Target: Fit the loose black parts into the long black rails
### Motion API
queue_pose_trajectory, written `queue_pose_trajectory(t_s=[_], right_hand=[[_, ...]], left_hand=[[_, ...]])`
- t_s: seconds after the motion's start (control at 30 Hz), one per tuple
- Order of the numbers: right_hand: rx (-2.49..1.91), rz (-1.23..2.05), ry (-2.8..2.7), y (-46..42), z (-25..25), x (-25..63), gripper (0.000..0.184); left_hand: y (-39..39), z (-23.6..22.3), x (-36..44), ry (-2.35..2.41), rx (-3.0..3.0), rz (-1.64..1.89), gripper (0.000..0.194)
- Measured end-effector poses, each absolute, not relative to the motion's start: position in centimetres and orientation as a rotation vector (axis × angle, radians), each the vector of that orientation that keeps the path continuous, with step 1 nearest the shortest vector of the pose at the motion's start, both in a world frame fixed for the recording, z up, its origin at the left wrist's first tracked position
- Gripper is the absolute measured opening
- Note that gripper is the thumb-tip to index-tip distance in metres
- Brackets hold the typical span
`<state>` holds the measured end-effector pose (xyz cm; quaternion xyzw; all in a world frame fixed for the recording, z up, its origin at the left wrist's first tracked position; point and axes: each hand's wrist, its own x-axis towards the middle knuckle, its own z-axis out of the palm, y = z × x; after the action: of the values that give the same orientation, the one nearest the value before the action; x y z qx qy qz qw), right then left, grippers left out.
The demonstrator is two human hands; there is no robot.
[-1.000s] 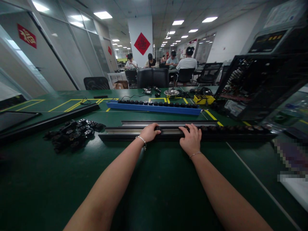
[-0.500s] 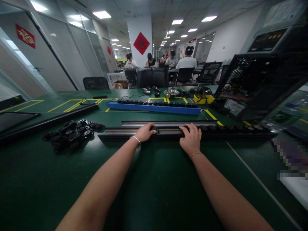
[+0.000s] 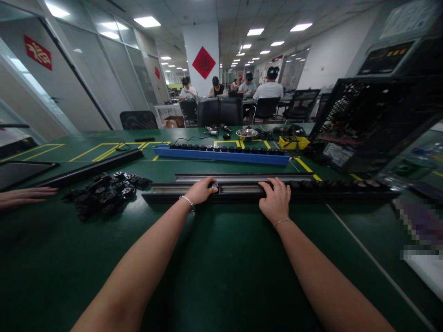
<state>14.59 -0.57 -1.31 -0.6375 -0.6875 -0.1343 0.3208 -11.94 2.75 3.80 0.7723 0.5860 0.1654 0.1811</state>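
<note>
A long black channel rail (image 3: pixel 242 198) lies across the table in front of me, with a pale strip inside its groove. My left hand (image 3: pixel 201 190) pinches a small black part (image 3: pixel 215 186) in the groove, left of the rail's middle. Farther right, my right hand (image 3: pixel 276 199) is closed with thumb and fingers on a dark part (image 3: pixel 266 185) in the same rail, mostly hidden by the fingers. A row of black parts (image 3: pixel 332 184) fills the groove to the right of that hand. The stretch of groove between my hands shows the pale strip.
Loose black parts (image 3: pixel 104 196) are heaped at the left, with another person's hand (image 3: pixel 26 197) beside them. Behind my rail lie a second rail (image 3: pixel 242 176) and a blue rail (image 3: pixel 221 155) with parts. A metal bowl (image 3: pixel 246 134), yellow box (image 3: pixel 294 143) and computer case (image 3: pixel 374 120) stand beyond.
My left hand has slid a little left along the rail with the small black part. Another person's hand has come in at the left edge. My right hand has hardly moved.
</note>
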Motion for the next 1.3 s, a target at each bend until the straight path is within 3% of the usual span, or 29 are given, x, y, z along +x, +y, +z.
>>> queue_pose_trajectory(t_s=[1.3], right_hand=[[-1.656, -0.391, -1.811, -0.4, -1.5, 14.8, 0.050]], left_hand=[[1.9, 4.3, -20.1, 1.719, 2.113, 0.470, 0.043]])
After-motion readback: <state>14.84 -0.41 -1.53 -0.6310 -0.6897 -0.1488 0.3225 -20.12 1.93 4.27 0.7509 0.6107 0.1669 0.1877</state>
